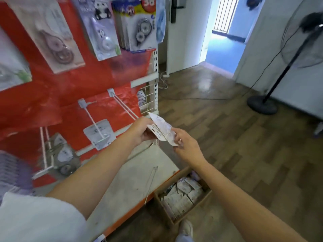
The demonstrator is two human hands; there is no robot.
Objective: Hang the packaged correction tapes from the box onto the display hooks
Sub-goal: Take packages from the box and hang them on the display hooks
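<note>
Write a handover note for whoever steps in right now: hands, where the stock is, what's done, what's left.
Left hand and right hand both hold a small bunch of packaged correction tapes, just past the tip of the bare double hook; nothing is threaded yet.
Box sits on the floor by the shelf base, still holding many packs.
Done: one pack hangs on the neighbouring hook; upper hooks are stocked.
Left: slide the held packs onto the bare hook, then keep hanging from the box. A loose hook lies on the shelf base.
</note>
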